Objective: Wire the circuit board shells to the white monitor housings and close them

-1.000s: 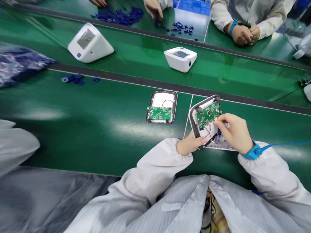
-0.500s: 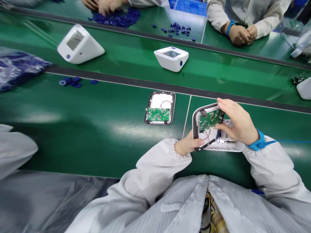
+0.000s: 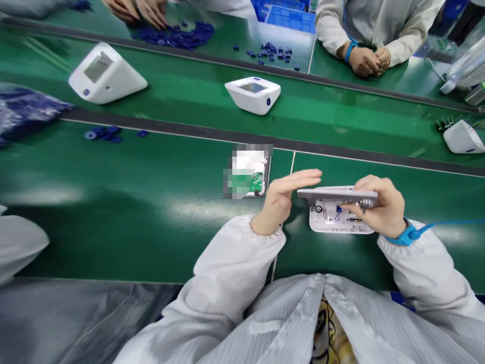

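Observation:
My right hand grips a device cover by its right end, thumb underneath and fingers over the far side. The cover is tilted nearly edge-on, so the circuit board seen in it earlier is mostly hidden. Below it lies a white lower housing with thin wires and small parts inside. To the left, my left hand is off the cover, fingers stretched out and holding nothing. A second cover with a green circuit board rests on the bench beyond that hand, partly blurred out.
Two white devices with screens stand on the green conveyor. Small blue round parts and a plastic bag lie at left. Across the belt, one person's hands are together; another's hands are near a blue-part pile.
My left hand has let go of the cover and moved left and up. My right hand has tipped the cover to nearly edge-on over the lower housing.

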`<act>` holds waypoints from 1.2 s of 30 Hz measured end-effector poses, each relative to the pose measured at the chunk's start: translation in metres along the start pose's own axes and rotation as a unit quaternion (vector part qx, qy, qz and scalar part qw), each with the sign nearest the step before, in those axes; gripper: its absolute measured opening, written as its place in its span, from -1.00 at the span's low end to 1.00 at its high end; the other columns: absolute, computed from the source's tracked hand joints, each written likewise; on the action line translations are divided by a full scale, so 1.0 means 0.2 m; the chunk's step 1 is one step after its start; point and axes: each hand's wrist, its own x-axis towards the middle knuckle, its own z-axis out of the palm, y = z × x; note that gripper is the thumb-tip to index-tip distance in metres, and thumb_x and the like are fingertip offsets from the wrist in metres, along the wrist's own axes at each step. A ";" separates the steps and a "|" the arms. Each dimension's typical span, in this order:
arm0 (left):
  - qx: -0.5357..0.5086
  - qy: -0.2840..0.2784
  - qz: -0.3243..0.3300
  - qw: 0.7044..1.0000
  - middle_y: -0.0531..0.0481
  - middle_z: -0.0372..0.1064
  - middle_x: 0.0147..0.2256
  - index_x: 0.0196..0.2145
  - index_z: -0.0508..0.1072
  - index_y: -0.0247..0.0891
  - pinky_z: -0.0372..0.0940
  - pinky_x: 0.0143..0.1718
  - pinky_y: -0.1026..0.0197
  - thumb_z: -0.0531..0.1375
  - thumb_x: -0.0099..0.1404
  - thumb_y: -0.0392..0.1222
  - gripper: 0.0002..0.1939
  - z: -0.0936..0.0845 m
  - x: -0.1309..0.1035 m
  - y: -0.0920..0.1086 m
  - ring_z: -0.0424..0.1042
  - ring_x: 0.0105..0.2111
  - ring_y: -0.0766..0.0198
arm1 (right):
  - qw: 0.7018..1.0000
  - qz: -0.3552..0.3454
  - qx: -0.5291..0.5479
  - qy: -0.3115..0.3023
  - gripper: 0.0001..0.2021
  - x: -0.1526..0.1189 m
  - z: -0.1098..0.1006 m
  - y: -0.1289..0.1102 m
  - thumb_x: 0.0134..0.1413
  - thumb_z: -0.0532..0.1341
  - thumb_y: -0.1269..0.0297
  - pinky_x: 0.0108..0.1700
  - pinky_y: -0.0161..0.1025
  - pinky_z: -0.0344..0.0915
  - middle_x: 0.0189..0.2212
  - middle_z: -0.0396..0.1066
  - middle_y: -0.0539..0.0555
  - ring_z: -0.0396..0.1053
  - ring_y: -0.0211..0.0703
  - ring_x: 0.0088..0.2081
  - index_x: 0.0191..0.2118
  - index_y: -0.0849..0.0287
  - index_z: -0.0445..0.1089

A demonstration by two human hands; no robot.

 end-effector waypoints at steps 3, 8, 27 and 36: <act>0.046 -0.017 0.030 0.998 -0.21 0.42 0.13 -0.02 0.58 -0.16 0.21 0.24 -0.20 -0.14 0.27 0.50 -0.17 -0.03 0.02 0.00 0.38 0.16 -0.05 | 0.985 -0.132 -0.097 -0.059 -0.86 -0.01 0.00 -0.03 0.23 0.18 0.48 -0.28 -0.17 0.29 -0.38 0.49 0.00 0.40 -0.19 -0.32 -0.28 0.08 0.39; 0.178 -0.187 -0.007 0.966 -0.36 0.20 0.25 0.35 0.12 -0.24 0.15 0.24 -0.31 0.33 -0.10 0.46 0.21 0.09 -0.02 0.07 0.22 0.23 -0.27 | 0.900 -0.275 -0.292 -0.170 -0.74 0.04 0.06 -0.11 0.30 0.14 0.46 -0.38 -0.16 0.11 -0.43 0.48 -0.02 0.32 -0.20 -0.35 -0.43 0.14 0.41; -0.102 -0.114 0.082 0.985 -0.26 -0.08 0.37 0.40 -0.12 -0.09 -0.06 0.36 -0.27 0.36 -0.01 0.28 0.18 0.26 -0.05 -0.15 -0.02 0.35 -0.26 | 0.862 0.078 -0.407 -0.292 -0.87 0.09 0.15 0.00 0.22 0.16 0.42 -0.43 -0.14 0.02 -0.32 0.45 0.24 0.32 0.00 -0.31 -0.22 0.26 0.47; -0.188 -0.116 -0.021 0.975 -0.32 0.05 0.32 0.36 0.04 -0.16 0.04 0.33 -0.21 0.32 0.06 0.33 0.06 0.25 -0.06 -0.07 0.12 0.30 -0.21 | 0.914 0.070 -0.320 -0.239 -0.76 0.04 0.08 0.08 0.27 0.19 0.33 -0.32 -0.15 0.10 -0.34 0.51 0.14 0.29 -0.09 -0.32 -0.39 0.19 0.56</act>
